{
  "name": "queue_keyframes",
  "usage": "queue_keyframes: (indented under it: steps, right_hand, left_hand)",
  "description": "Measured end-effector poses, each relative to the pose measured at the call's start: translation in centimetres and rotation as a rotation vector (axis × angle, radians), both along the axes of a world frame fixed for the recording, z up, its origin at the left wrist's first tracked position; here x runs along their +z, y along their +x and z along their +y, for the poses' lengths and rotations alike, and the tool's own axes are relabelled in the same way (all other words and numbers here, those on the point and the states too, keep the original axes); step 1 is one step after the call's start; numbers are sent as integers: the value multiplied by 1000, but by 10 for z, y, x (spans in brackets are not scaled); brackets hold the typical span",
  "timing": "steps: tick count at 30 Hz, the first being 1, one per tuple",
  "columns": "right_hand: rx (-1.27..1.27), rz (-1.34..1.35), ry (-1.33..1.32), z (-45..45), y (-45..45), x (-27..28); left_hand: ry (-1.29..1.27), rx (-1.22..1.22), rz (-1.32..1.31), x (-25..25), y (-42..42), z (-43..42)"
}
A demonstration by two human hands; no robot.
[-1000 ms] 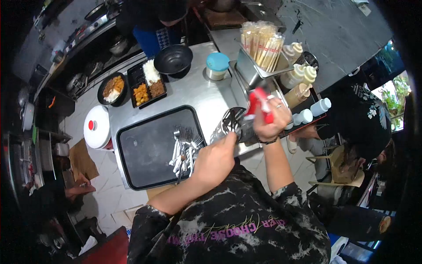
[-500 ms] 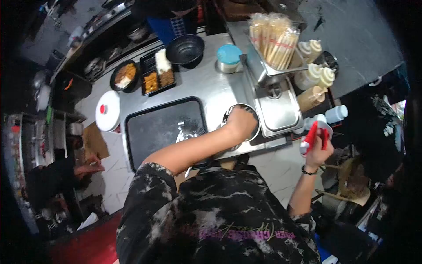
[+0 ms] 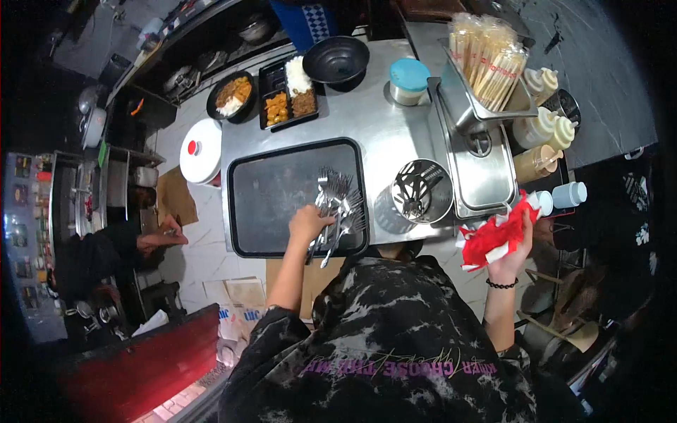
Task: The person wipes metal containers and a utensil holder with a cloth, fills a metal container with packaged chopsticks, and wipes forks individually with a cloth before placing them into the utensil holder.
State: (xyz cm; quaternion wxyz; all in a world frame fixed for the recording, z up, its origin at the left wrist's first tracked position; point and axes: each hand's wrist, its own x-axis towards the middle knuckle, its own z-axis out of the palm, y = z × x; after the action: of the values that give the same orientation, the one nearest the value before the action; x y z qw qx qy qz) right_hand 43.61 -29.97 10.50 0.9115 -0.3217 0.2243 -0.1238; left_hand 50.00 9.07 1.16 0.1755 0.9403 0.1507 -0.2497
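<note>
My left hand [image 3: 308, 227] is at the right part of a black tray [image 3: 271, 158], its fingers closed at the handles of a pile of metal forks [image 3: 343, 204]. How many forks it grips is hidden. Off the counter's front right corner, my right hand [image 3: 509, 262] holds a crumpled red and white cloth [image 3: 493, 236]. Between my hands stands a round metal canister [image 3: 451, 201] with cutlery inside, its dark slotted ends showing.
Food fills a black bowl [image 3: 234, 97] and a divided box [image 3: 289, 95]. Beyond the canister are a lidded steel container [image 3: 483, 176], wrapped chopsticks [image 3: 490, 60] and sauce bottles [image 3: 539, 127]. A white lidded pot [image 3: 201, 151] stands left. Another person's hands [image 3: 162, 236] show at far left.
My left hand has moved out of the canister and left to the forks on the tray. The cloth in my right hand now hangs more spread out. My view has shifted.
</note>
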Motion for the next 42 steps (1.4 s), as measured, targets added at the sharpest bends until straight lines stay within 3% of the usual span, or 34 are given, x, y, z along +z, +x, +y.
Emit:
queue_keyframes:
  steps: [6,8,10,12,13,14,15,16,18,19,21,25,27,28,29,32,34,36,38,42]
  right_hand:
    - [107,52,-56,54,16,20]
    - [249,-8,5,68,13,18]
    - [179,-25,26,89,14,22]
    - [167,-154,-139,111,16,31]
    - [85,-160,-272,124,21,34]
    - [225,-285,-637,125,24,38]
    - [338,-376,-608,141,26,44]
    - [393,-528,-989,155,37,52]
    - [197,-882,-1730,182,59,68]
    - [336,-930,-1774,195,63,45]
    - [304,-874,-1788,206,63,29]
    - [263,-816,-1779,182,71,31]
    - [97,-600,-1751,140,90,23]
    - [98,-338,-1381,109,93,35]
    - [137,-74,-1223,79,81,68]
    - [-153,-47,-1049,29,64,84]
    - [-212,-71,-948,18,54,74]
    - [-298,-38,-781,14,40,61]
    - [-241,-31,-969,5,17,45]
    - [-258,50,-947,-10,-13,27]
  left_hand:
    - [3,-36,-167,-24,-44,17]
    - [48,-88,-222,-22,-48,28]
    - [53,-55,-264,5,-47,30]
    - [50,-22,-321,44,-45,29]
    - [-38,-25,-357,65,-46,30]
    - [-126,-32,-393,87,-46,28]
    - [-172,-66,-448,110,-48,19]
    - [-181,-80,-457,123,-50,8]
    - [-320,-383,-925,140,-56,-17]
    - [-338,-404,-930,151,-57,-24]
    - [-105,-478,-666,166,-57,-33]
    - [-345,-570,-744,163,-51,-40]
    - [-332,-612,-800,169,-50,-26]
    - [-306,-648,-864,173,-46,-15]
    - [-265,-619,-763,178,-43,-3]
    - [-283,-655,-632,193,-21,-13]
    - [-281,-725,-646,197,-1,-43]
    - [-120,-1081,-743,194,20,-72]
    - [-20,-1213,-715,181,43,-103]
    - [239,-1486,-630,136,62,-166]
